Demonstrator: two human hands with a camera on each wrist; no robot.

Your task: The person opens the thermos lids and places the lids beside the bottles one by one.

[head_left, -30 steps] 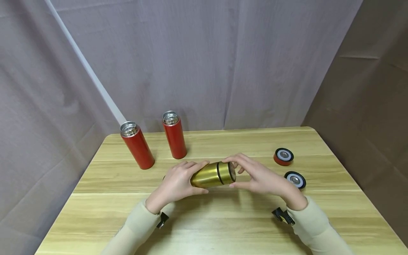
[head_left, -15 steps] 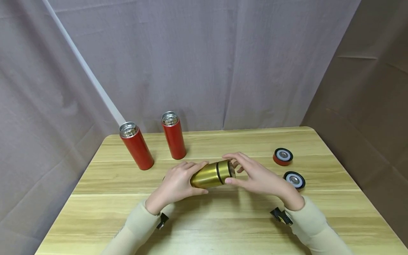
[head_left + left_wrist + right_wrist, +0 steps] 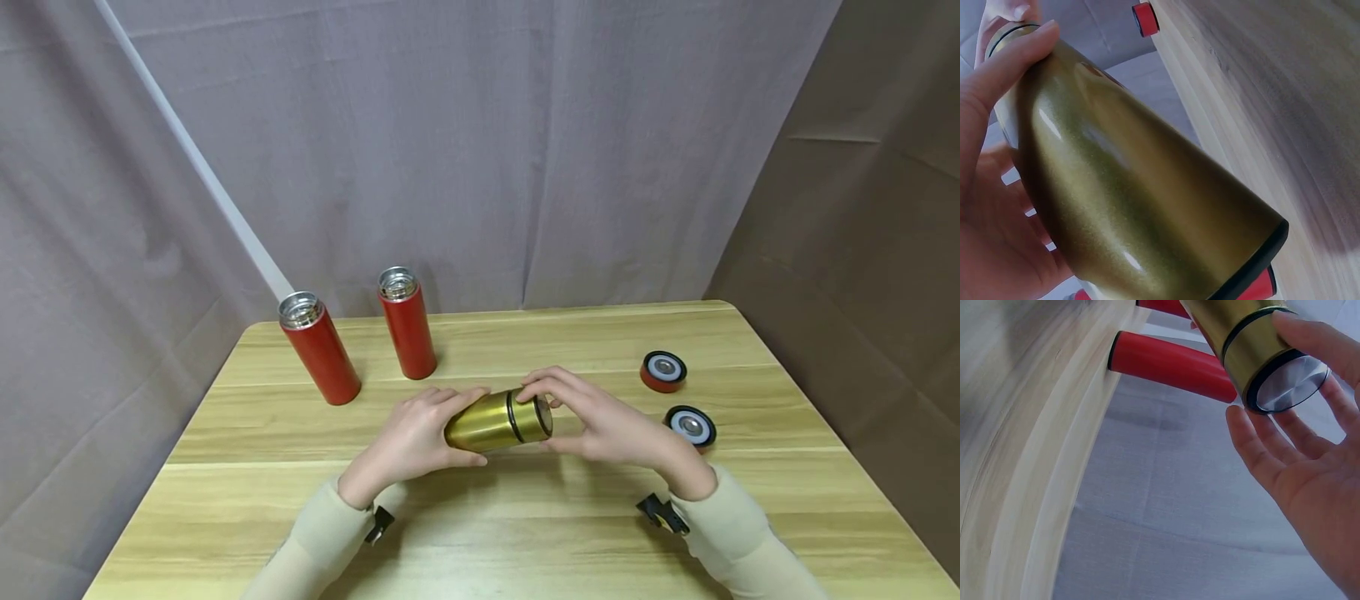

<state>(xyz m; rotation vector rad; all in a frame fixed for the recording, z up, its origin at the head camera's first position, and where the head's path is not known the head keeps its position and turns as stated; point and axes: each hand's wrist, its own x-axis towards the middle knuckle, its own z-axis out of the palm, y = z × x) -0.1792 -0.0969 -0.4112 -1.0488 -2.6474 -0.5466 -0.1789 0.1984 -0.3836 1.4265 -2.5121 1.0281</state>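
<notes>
A gold thermos (image 3: pixel 480 423) lies nearly level over the table, its lid end to the right. My left hand (image 3: pixel 416 433) grips the body, thumb on the near side and fingers over the far side. In the left wrist view the gold body (image 3: pixel 1129 175) fills the middle, its dark base toward the lower right. At the other end, my right hand (image 3: pixel 607 417) holds the gold lid (image 3: pixel 534 421) between thumb and fingers. The lid's shiny round end (image 3: pixel 1291 384) shows in the right wrist view, facing the palm; a black ring separates lid and body.
Two red thermoses, one leftmost (image 3: pixel 322 354) and one beside it (image 3: pixel 408 333), stand uncapped at the back left. Two red lids, a farther one (image 3: pixel 663 372) and a nearer one (image 3: pixel 691 427), lie upturned on the right. A grey curtain (image 3: pixel 450 167) hangs behind the table.
My right fingers have shifted round the lid: the forefinger has come down onto it, and the thumb has moved to its lower edge. The left hand keeps its grip on the body.
</notes>
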